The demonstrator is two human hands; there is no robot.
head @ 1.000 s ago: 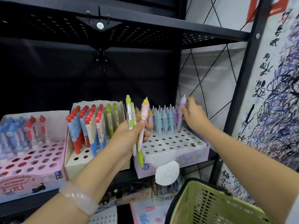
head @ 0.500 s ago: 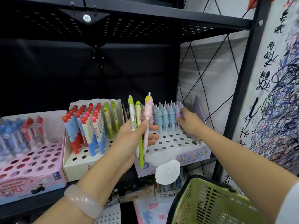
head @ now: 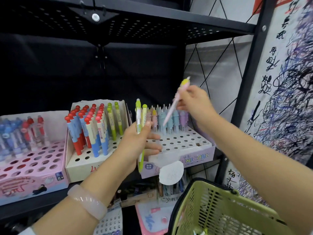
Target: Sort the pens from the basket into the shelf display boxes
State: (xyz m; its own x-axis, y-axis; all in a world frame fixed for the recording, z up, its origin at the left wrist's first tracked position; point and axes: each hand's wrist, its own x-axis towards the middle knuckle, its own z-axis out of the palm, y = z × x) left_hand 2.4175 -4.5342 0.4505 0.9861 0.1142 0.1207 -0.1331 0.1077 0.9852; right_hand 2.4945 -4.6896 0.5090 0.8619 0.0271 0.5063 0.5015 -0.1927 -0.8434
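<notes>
My left hand (head: 135, 143) grips two green pens (head: 140, 119) upright in front of the shelf. My right hand (head: 194, 102) pinches a pink pen (head: 172, 109) with a yellow cap, tilted, above the purple unicorn display box (head: 186, 156). That box holds a back row of pastel pens (head: 169, 119) and many empty holes. A cream display box (head: 81, 165) in the middle holds red, blue and green pens. The pink display box (head: 33, 175) at the left holds blue and red pens. The green basket (head: 216, 209) hangs at the lower right.
A black perforated shelf (head: 152, 22) runs overhead. The black shelf post (head: 250, 65) stands right of the unicorn box, with a scribbled test sheet (head: 288, 99) beyond it. More stationery (head: 152, 217) lies on the lower shelf below the boxes.
My right hand left the back row of the unicorn box and took the pink pen from my left hand, lifting it up and right. My left hand now holds only two green pens.
</notes>
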